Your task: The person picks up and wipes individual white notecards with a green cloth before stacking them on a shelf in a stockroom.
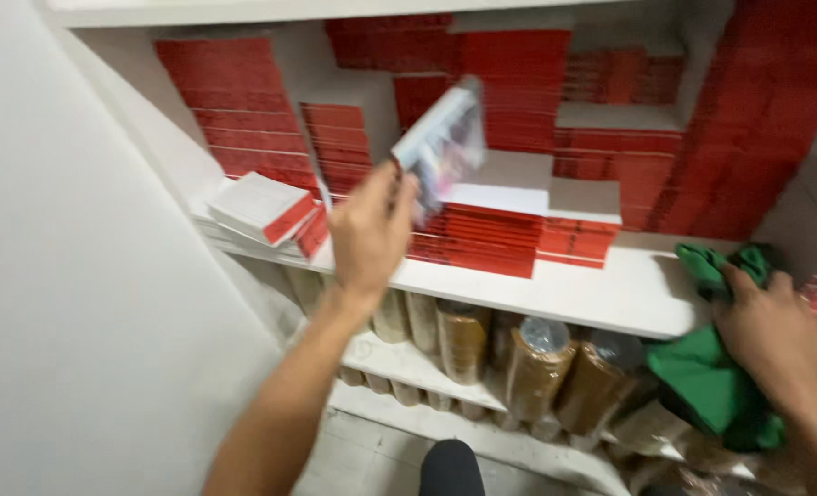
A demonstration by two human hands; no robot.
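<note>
Head view showed both of your hands in front of a white shelf (610, 294). Your left hand (369, 230) was raised and clamped on one small flat packet (443, 138), fingers closed round its lower end. The packet was held in the air, tilted, in front of the red stacks; it looked pale with a glossy, clear-wrapped face and dark markings, too blurred to tell more. Your right hand (776, 335) rested well apart from the left, on one green cloth bag (711, 377) at the shelf's right edge, fingers bent over the fabric; whether it actually gripped the fabric you could not tell. Red-edged flat boxes (482, 239) stood in many stacks along the shelf, too many to count. One loose white-topped box (263, 207) lay tilted at left. Lower shelf: at least five brown tape rolls (537, 363), wrapped.
</note>
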